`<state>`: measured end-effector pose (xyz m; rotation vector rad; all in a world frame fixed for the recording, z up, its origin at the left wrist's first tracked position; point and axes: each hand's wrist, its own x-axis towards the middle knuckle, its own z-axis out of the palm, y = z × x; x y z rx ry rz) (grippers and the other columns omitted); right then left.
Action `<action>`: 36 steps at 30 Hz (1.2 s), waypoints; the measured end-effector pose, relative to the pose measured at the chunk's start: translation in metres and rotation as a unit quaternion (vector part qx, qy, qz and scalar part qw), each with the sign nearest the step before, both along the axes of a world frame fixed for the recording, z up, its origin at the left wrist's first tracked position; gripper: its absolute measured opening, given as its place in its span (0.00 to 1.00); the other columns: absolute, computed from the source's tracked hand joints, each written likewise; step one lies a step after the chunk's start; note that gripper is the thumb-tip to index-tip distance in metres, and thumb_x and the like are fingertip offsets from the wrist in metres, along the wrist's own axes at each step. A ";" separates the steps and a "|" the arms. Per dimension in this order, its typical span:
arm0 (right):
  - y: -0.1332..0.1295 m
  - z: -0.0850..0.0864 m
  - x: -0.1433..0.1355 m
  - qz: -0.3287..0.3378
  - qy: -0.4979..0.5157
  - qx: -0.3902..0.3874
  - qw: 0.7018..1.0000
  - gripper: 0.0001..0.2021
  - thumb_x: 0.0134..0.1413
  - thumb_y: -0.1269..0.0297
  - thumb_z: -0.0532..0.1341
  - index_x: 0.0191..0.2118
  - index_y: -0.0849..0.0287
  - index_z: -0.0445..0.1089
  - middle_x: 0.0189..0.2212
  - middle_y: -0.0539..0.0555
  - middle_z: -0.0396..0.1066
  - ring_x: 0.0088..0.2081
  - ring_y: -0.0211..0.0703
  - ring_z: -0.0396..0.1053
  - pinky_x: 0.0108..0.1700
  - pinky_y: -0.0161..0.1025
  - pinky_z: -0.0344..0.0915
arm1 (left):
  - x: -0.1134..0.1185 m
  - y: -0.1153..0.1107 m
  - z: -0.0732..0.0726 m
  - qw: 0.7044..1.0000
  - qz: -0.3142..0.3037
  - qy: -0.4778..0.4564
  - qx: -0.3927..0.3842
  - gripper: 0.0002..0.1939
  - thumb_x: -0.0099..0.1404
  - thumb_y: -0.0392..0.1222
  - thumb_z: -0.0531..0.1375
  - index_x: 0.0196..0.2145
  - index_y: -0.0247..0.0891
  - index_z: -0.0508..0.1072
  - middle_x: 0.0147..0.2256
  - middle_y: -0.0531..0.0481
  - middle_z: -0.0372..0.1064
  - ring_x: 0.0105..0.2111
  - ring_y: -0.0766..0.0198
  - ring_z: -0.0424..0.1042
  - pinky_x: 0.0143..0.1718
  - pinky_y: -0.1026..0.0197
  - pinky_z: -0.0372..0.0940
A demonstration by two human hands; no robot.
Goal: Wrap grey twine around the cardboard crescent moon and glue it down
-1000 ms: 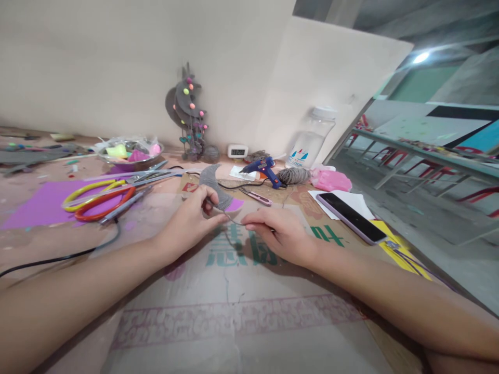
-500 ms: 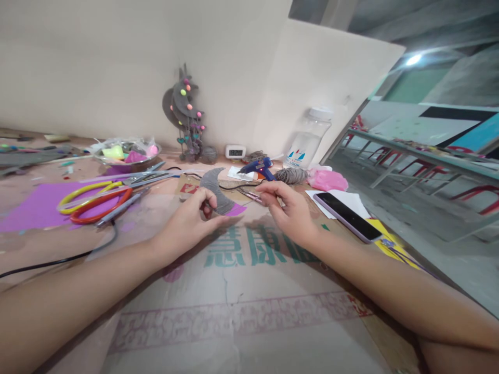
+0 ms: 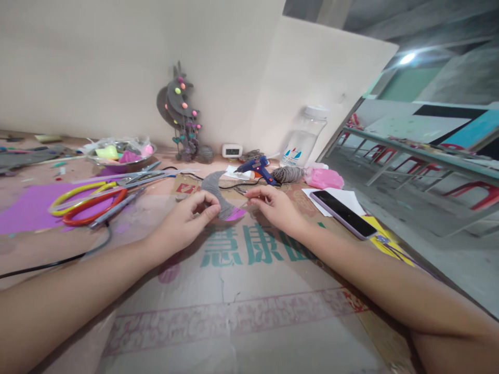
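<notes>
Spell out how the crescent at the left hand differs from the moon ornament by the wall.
The crescent is in the left hand; the ornament is upright, with neither hand on it.
The crescent is lighter grey; the ornament looks darker.
The crescent has a purple tip and no trimmings in view; the ornament carries coloured balls and dangling strings.
Both show a grey crescent shape.

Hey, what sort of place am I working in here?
Likely a craft workshop or art room: your left hand holds a grey crescent, with a blue glue gun and a bundle of grey yarn beyond it.
</notes>
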<state>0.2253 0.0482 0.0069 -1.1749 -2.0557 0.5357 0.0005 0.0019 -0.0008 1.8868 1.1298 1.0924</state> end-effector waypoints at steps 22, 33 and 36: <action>-0.007 -0.004 -0.003 0.051 0.122 -0.122 0.984 0.10 0.54 0.63 0.53 0.40 0.59 0.66 0.25 0.48 0.63 0.24 0.33 0.63 0.26 0.33 0.63 | 0.003 -0.002 0.004 0.998 0.027 0.048 -0.022 0.12 0.55 0.45 0.60 0.29 0.41 0.58 0.25 0.58 0.57 0.25 0.68 0.60 0.26 0.65 0.56; -0.008 -0.002 -0.002 0.044 0.070 -0.087 0.993 0.10 0.55 0.64 0.53 0.40 0.60 0.66 0.24 0.48 0.63 0.24 0.34 0.63 0.27 0.33 0.63 | 0.004 -0.004 0.007 0.998 0.018 0.051 -0.028 0.11 0.55 0.45 0.59 0.27 0.40 0.59 0.24 0.58 0.57 0.25 0.69 0.59 0.26 0.65 0.55; -0.010 0.003 -0.003 0.038 0.051 -0.095 0.993 0.11 0.55 0.62 0.54 0.40 0.61 0.67 0.24 0.49 0.65 0.24 0.34 0.64 0.26 0.33 0.62 | 0.003 -0.003 0.005 0.998 0.019 0.045 -0.031 0.11 0.55 0.45 0.59 0.27 0.40 0.59 0.24 0.58 0.57 0.24 0.69 0.58 0.26 0.65 0.55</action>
